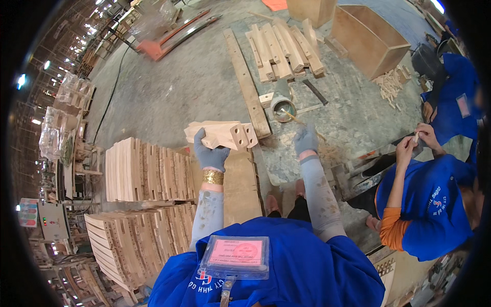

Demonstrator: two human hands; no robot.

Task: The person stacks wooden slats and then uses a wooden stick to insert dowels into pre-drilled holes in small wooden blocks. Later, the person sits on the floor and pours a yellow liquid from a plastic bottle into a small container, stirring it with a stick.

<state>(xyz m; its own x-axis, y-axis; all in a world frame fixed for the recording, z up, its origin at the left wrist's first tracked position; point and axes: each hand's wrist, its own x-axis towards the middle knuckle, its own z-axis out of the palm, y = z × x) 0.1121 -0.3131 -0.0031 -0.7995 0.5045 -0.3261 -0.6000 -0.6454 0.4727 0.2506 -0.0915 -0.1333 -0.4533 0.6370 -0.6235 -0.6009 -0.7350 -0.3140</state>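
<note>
Gloved left hand [211,153] was half open, thumb and fingers gripping a bundle of wooden pieces [217,134] with drilled ends, left of the can [283,98]. Right hand [306,140] was curled narrowly round a thin stick [293,117], its tip at the can's mouth on the worktop [353,97].

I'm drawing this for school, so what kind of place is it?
Probably a woodworking workshop or furniture factory. The left hand holds wooden pieces with round holes, many more wooden parts are piled in stacks, and there's a heap of little wooden pegs.
</note>
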